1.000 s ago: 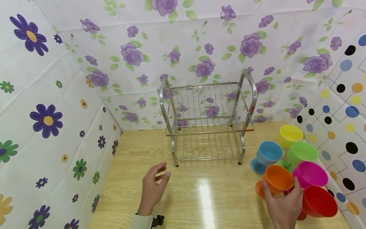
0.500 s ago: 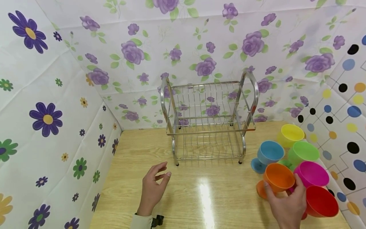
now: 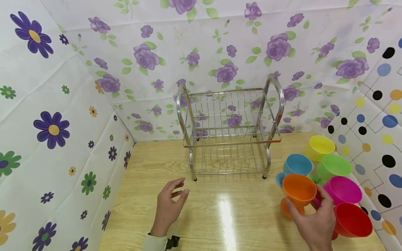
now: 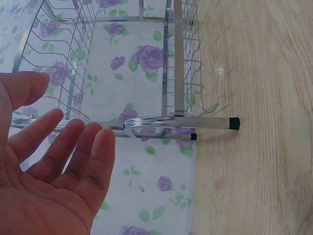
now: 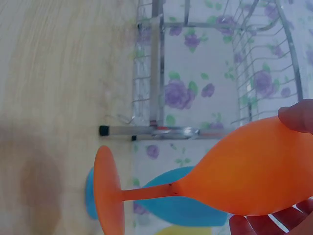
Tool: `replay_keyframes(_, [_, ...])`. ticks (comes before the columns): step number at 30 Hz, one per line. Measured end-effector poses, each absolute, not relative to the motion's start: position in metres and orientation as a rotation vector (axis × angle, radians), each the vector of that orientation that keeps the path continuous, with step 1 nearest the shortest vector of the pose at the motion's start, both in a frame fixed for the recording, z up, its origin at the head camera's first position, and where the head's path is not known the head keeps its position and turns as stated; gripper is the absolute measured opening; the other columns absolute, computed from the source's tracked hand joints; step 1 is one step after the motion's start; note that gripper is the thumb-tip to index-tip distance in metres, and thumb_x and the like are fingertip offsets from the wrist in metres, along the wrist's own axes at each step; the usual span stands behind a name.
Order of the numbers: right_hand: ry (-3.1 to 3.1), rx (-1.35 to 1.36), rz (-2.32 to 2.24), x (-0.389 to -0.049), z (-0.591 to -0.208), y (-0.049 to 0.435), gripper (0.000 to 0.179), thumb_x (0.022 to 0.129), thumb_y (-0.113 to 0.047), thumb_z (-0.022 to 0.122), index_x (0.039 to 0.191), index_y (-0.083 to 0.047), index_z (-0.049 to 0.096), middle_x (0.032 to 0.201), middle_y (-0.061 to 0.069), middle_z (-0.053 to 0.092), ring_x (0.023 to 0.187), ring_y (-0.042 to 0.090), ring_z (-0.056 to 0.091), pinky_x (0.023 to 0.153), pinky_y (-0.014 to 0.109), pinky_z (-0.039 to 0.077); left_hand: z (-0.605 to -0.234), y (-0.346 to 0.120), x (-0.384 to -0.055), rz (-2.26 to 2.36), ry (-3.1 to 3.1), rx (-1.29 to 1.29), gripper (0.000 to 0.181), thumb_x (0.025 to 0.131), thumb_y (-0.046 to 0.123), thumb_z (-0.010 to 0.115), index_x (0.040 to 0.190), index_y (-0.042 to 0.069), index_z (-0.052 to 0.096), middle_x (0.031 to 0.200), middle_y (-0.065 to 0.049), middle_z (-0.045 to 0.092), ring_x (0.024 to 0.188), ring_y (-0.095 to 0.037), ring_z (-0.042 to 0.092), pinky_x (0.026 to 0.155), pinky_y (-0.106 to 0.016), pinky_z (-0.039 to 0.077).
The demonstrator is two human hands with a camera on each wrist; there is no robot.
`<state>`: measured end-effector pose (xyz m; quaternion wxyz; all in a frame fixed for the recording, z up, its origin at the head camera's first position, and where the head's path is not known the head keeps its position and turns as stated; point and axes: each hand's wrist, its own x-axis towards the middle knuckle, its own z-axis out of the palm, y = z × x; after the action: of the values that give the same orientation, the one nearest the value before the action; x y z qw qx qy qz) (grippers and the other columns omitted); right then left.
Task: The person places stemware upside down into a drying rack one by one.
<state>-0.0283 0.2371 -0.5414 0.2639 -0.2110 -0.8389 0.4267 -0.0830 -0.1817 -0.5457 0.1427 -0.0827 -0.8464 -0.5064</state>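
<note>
My right hand [image 3: 315, 223] grips an orange plastic goblet [image 3: 299, 191] by its bowl, thumb on the near side and fingers round the far side. In the right wrist view the goblet's stem and round foot [image 5: 108, 191] show whole, and the foot overlaps a blue goblet [image 5: 181, 200] behind it. A magenta goblet [image 3: 343, 190] and a red goblet [image 3: 353, 220] stand just right of that hand. Over the table left of centre, my left hand [image 3: 169, 205] holds nothing, its fingers loosely bent, near the front left foot of a chrome two-tier dish rack [image 3: 232, 143].
A green goblet [image 3: 334, 166] and a yellow goblet [image 3: 320, 148] stand behind the others, close to the dotted cloth [image 3: 373, 125] on the right. The rack stands near the flowered back cloth [image 3: 207, 42]. Bare wood tabletop [image 3: 201, 223] lies between my hands.
The orange goblet has shifted up and a little left in my right hand, now overlapping the blue goblet more. My left hand has stayed in place.
</note>
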Motion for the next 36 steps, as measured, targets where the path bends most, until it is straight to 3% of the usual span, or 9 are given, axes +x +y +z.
replay_keyframes(5, [-2.271,-0.44,1.182,-0.03,-0.526,0.228,0.101,0.071,-0.009,0.099,0.157,-0.017,0.046,0.146,0.011,0.062,0.114,-0.003,0.053,0.096,-0.004,0.04,-0.544,-0.18,-0.081,-1.448,-2.467,-0.254,0.038,0.098,0.019,0.079,0.135,0.022,0.07,0.131,0.001,0.07,0.118,-0.023,0.07,0.088,-0.034,0.067])
replay_keyframes(9, [-2.293,-0.325,1.162,-0.03,-0.517,0.218,0.102,0.067,-0.007,0.101,0.155,-0.012,0.049,0.146,0.009,0.063,0.117,-0.009,0.05,0.095,-0.005,0.038,-0.542,-0.176,-0.078,-1.445,-2.488,-0.281,0.04,0.098,0.019,0.078,0.137,0.024,0.07,0.132,-0.002,0.069,0.118,-0.025,0.07,0.088,-0.039,0.067])
replay_keyframes(14, [-2.313,-0.163,1.152,-0.031,-0.509,0.209,0.104,0.063,-0.004,0.102,0.153,-0.009,0.05,0.146,0.01,0.062,0.121,-0.008,0.05,0.097,-0.005,0.037,-0.539,-0.173,-0.075,-1.416,-2.501,-0.345,0.041,0.099,0.021,0.078,0.138,0.023,0.069,0.133,-0.002,0.068,0.118,-0.026,0.069,0.088,-0.042,0.067])
replay_keyframes(25, [-2.336,0.207,1.037,-0.041,-0.502,0.2,0.104,0.057,-0.008,0.103,0.151,-0.003,0.056,0.138,0.018,0.062,0.114,0.011,0.054,0.101,0.0,0.036,-0.528,-0.16,-0.074,-1.337,-2.511,-0.522,0.047,0.098,0.018,0.078,0.142,0.024,0.065,0.135,-0.002,0.068,0.119,-0.023,0.069,0.088,-0.039,0.067])
replay_keyframes(29, [-2.355,0.3,1.016,-0.043,-0.499,0.195,0.105,0.057,-0.013,0.104,0.151,-0.008,0.058,0.137,0.015,0.064,0.114,0.017,0.058,0.103,-0.001,0.038,-0.526,-0.153,-0.075,-1.333,-2.51,-0.602,0.045,0.1,0.022,0.077,0.143,0.022,0.064,0.136,-0.001,0.067,0.12,-0.02,0.069,0.09,-0.037,0.067])
replay_keyframes(36, [-2.407,0.408,1.022,-0.045,-0.497,0.181,0.105,0.057,-0.02,0.106,0.15,-0.012,0.058,0.138,0.008,0.065,0.112,0.014,0.06,0.099,0.003,0.044,-0.52,-0.136,-0.073,-1.335,-2.494,-0.744,0.044,0.101,0.024,0.076,0.143,0.02,0.064,0.136,-0.002,0.067,0.118,-0.018,0.069,0.09,-0.035,0.066])
